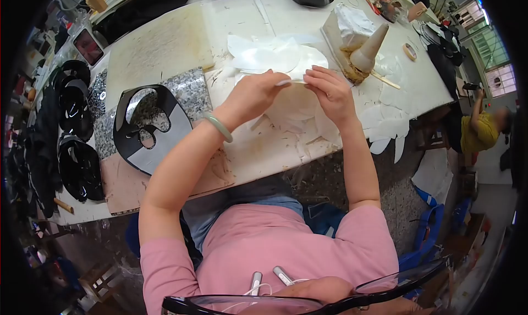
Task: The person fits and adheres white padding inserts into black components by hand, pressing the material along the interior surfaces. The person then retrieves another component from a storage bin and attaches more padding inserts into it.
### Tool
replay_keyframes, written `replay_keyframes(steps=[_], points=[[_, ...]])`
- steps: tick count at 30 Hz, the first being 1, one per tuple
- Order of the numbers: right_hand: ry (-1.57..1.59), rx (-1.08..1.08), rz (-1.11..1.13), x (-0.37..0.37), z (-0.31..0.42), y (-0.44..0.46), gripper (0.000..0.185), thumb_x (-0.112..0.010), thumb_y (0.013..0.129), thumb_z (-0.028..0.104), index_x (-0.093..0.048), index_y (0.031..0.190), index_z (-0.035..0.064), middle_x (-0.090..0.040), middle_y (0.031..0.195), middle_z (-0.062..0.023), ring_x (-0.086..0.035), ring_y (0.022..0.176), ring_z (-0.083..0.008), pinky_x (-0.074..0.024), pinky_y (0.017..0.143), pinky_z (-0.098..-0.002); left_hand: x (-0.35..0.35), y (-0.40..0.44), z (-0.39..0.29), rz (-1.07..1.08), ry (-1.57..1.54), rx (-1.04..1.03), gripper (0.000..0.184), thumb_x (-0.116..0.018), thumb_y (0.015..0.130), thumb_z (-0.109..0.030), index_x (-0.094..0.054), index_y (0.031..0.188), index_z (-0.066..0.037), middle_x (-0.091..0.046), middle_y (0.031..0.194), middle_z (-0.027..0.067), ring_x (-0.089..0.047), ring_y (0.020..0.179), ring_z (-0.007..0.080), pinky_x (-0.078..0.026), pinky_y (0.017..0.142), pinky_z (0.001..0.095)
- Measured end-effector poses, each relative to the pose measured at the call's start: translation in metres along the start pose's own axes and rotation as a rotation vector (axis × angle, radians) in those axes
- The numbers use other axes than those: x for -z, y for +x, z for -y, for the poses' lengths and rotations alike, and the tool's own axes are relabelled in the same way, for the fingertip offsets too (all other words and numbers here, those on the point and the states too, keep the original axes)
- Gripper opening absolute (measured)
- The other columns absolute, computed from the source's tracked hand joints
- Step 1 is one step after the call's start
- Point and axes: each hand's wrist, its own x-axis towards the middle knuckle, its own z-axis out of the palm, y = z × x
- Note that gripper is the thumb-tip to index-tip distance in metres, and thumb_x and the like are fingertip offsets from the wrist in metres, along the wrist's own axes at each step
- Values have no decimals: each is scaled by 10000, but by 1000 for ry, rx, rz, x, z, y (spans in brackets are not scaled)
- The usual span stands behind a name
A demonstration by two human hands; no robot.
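Note:
My left hand, with a pale green bangle on its wrist, pinches one end of a thin white piece. The fingers of my right hand are closed on the other end. Between the hands the piece is held up over the table; its full shape is partly hidden by my fingers. Just beyond lies a loose pile of white cut sheets. To the left of my left forearm, a black and grey mask-shaped piece with cut-out holes rests on a speckled stone slab.
A glue-stained pot with a cone-shaped top stands on the right, near a flat wooden stick and a tape roll. White scraps overhang the right edge. Glossy black moulded pieces line the left. Another person is at far right.

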Motion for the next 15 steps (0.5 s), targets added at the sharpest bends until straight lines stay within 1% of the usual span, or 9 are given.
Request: replay_keyframes(steps=[3,4,7,8,11,14,15], points=[[-34,51,-32,1,6,9,245,-733,719,-14,-719,957,45,-710,1023,-75,-632,1076,-280,-502,901,-354,7,4,3,-36,-200,219,221,-574,946,-182,-668,1095,-50,-691,938,164,-667,852,306,-514,786,346],[-49,74,-33,3,7,12,248,-730,719,-18,-718,958,47,-710,1021,-75,-637,1065,-276,-503,891,-349,7,5,11,-113,-251,247,285,-554,977,-218,-657,1124,3,-720,929,128,-677,846,222,-512,780,326],[-151,145,-12,9,3,5,239,-721,722,-16,-717,952,47,-710,1006,-83,-647,1040,-271,-510,847,-339,29,20,33,-238,-638,439,336,-531,1003,-242,-626,1156,42,-692,1026,89,-649,893,139,-530,806,278],[-197,169,0,10,2,0,233,-717,724,-12,-717,949,46,-711,999,-86,-650,1033,-270,-512,829,-336,31,20,34,-270,-710,464,386,-515,1011,-280,-627,1143,65,-682,1037,100,-654,896,145,-538,814,270],[-147,158,-25,5,-2,-10,123,-705,794,50,-727,899,109,-718,1005,-25,-666,1003,-187,-493,778,-322,40,25,28,-397,-801,576,387,-518,1008,-290,-632,1132,59,-683,1013,91,-658,880,153,-546,804,284],[262,-345,-190,-6,2,-22,103,-666,865,62,-708,958,57,-716,987,-54,-680,904,-172,-513,735,-295,49,21,29,-377,-512,437,370,-506,1015,-278,-637,1107,56,-683,991,88,-647,853,131,-519,806,255],[414,-483,-240,-7,2,-20,116,-656,881,77,-695,981,33,-711,977,-62,-673,868,-163,-515,723,-283,49,19,29,-371,-420,388,365,-502,1018,-274,-639,1099,55,-683,983,87,-644,844,124,-510,806,245]])
